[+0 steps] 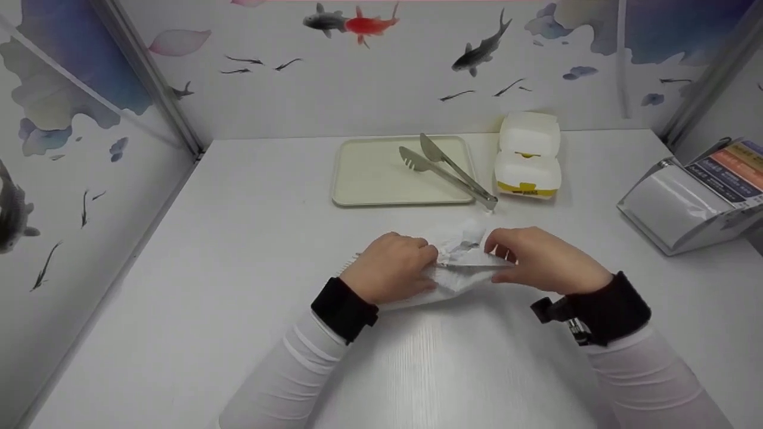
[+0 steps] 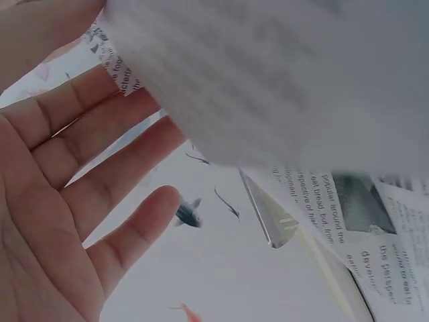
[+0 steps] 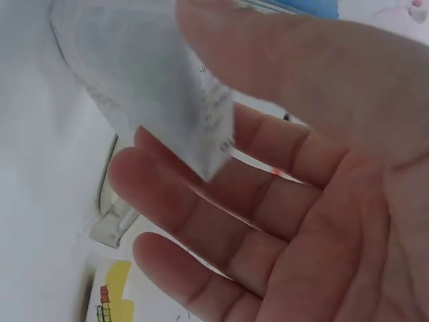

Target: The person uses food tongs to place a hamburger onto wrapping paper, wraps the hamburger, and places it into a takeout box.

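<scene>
A thin white sheet of wrapping paper [image 1: 456,285] with newspaper-style print lies folded at the middle of the table. My left hand [image 1: 390,268] holds its left part; in the left wrist view the paper [image 2: 268,87] passes between thumb and fingers, the other fingers spread. At the opposite end, my right hand [image 1: 545,262] pinches the edge. A corner of the paper [image 3: 147,74] hangs below the right thumb in the right wrist view, and the remaining fingers are loosely bent. Whether anything lies inside the folds is hidden.
Behind the paper is a pale green tray [image 1: 369,176], with metal tongs [image 1: 450,174] lying across its right side. An open white-and-yellow food box [image 1: 527,173] stands beside it. Far right is a silver-grey stand [image 1: 679,205] with coloured labels.
</scene>
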A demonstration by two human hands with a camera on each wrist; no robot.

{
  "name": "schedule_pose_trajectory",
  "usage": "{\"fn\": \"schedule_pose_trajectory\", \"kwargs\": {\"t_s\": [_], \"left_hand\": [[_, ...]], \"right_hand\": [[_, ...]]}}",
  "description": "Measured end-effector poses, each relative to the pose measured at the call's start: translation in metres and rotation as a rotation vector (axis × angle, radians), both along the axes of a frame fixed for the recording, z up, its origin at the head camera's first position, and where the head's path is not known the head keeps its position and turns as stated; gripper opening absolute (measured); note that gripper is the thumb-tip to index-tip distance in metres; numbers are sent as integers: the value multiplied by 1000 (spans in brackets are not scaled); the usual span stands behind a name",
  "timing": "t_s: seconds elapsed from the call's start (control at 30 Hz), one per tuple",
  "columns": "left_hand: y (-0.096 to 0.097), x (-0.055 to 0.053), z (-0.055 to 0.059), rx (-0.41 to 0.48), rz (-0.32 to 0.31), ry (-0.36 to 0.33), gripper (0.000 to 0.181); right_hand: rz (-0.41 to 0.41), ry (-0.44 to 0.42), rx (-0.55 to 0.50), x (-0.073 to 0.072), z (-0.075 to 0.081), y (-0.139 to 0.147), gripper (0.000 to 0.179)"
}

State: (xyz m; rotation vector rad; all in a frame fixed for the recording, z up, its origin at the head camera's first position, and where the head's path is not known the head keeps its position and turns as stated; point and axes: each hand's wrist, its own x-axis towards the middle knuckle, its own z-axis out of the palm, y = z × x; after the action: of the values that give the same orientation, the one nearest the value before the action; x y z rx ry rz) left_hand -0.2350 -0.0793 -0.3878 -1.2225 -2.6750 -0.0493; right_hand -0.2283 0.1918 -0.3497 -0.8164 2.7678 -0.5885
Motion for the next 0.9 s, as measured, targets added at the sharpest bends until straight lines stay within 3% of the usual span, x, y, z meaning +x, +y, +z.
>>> {"fn": "schedule_pose_trajectory", "kwargs": {"t_s": [0.23, 0.4, 0.53, 0.67, 0.77, 0.9], "left_hand": [[2, -2, -4, 0, -13, 30, 26], [5, 0, -3, -17, -30, 55, 26], [7, 2, -3, -55, -38, 61, 32], [7, 2, -7, -18, -47, 69, 31], [6, 3, -9, 10, -55, 64, 35], [5, 6, -9, -13, -42, 51, 39]], "right_hand": [[-55, 76, -28, -4, -12, -11, 31], [-80, 164, -80, -8, -23, -12, 21], [-44, 257, -76, -13, -31, -14, 24], [41, 321, -51, -16, -41, -14, 35], [83, 314, -14, -18, -45, -13, 37], [132, 231, 40, -16, -39, -9, 31]]}}
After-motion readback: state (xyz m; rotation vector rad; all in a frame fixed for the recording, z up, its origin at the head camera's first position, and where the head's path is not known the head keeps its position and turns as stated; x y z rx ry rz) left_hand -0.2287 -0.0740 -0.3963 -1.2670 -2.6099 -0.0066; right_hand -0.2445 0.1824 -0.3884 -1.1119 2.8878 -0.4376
